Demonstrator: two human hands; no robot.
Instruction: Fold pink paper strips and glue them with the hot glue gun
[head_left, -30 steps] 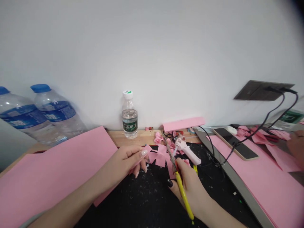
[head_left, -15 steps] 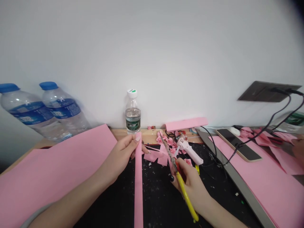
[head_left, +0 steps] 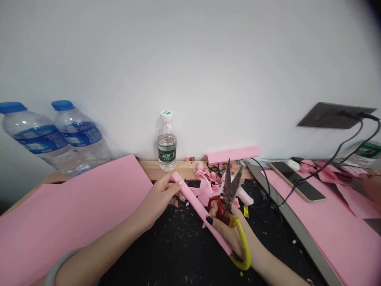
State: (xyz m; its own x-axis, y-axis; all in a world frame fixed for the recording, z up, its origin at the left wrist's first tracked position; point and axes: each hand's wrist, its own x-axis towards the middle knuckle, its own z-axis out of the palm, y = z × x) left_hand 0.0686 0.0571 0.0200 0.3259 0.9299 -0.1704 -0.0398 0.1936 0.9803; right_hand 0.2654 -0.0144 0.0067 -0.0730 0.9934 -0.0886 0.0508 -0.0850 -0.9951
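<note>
While the left hand (head_left: pixel 162 196) keeps thumb and fingers clamped on the far end of a narrow pink paper strip (head_left: pixel 193 201), the right hand (head_left: pixel 230 233) has its dark-nailed thumb laid on the strip's nearer part and carries a pair of scissors (head_left: pixel 229 194), its fingers closed about the handles. The strip slants between the two hands, above a black mat (head_left: pixel 166 250) flecked with tiny scraps, its lower end next to the yellow handle loop. The blades point upward and stand apart, with no paper between them. Behind them I can make out a pale glue gun (head_left: pixel 244 196), partly hidden, and a cluster of little pink paper flowers (head_left: pixel 201 171). At the back of the wooden surface (head_left: pixel 149 169), a small water bottle (head_left: pixel 166 153) stands upright, while a folded pink piece (head_left: pixel 233 155) lies along the wall (head_left: pixel 190 79). To the left, two large blue-capped bottles (head_left: pixel 80 135) lean behind a broad pink sheet (head_left: pixel 89 210). Over on the right, a phone (head_left: pixel 297 180) lies on more pink paper (head_left: pixel 321 218), and at the far edge another person's hand (head_left: pixel 373 182) shows, blurred, near some loose pink pieces.
</note>
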